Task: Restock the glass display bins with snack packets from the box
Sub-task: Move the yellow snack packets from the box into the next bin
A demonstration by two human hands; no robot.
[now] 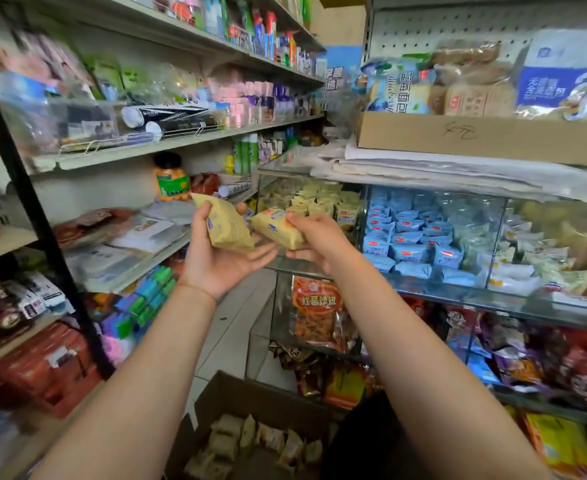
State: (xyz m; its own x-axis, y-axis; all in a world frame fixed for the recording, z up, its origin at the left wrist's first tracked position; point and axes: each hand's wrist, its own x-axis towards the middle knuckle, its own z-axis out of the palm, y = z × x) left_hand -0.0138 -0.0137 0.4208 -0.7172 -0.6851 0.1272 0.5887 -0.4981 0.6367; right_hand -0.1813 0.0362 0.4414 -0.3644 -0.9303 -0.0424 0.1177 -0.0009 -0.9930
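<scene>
Glass bin (364, 216) of yellow packets sits ahead, box (250, 410) on the floor below. Left hand (222, 261) grips one yellow packet (228, 226), right hand (316, 237) grips another packet (276, 228). Risk: loose pinch, packet drops short of the bin.

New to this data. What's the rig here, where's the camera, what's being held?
No robot: a person works bare-handed, and the one wide-angle camera is worn on the head, looking forward and down along both forearms. The left hand holds one yellow snack packet by its thumb; the right hand grips a second yellow packet. Both sit in front of a glass display bin filled with similar yellow packets; the bin beside it holds blue packets. On the floor below, an open cardboard box holds more packets.
</scene>
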